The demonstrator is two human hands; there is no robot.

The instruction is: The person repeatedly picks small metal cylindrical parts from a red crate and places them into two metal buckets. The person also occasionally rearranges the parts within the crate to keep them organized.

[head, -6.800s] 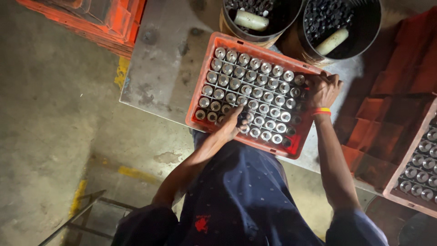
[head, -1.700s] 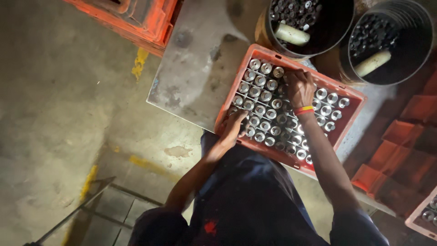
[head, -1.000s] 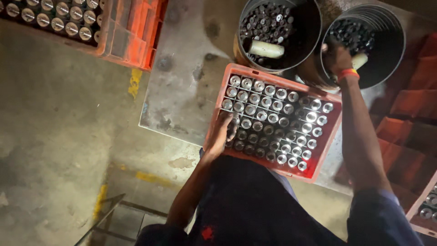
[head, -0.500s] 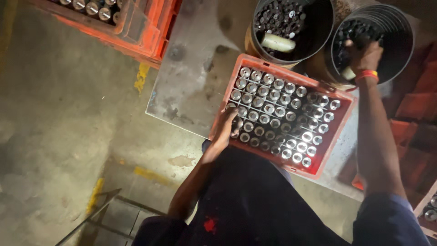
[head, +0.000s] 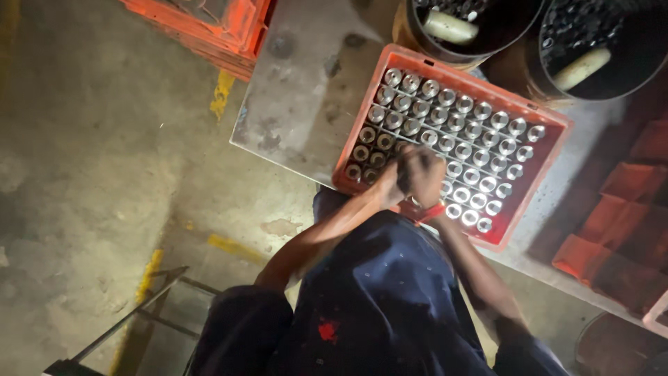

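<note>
Head view: both hands meet over the near edge of the red crate (head: 550, 150), which sits on a grey metal table (head: 299, 90). The left hand (head: 388, 186) and right hand (head: 424, 174) are blurred and pressed together above the bottles (head: 459, 129); whether either grips a bottle cannot be told, and the bottles beneath them are hidden. Beyond the crate's far edge stand two black buckets (head: 518, 28), cut off by the frame, each with a pale cylinder inside. To the crate's left the tabletop is bare up to its edge, then concrete floor (head: 90, 153). To the crate's right lie stacked red crates (head: 626, 209), dim and hard to read.
</note>
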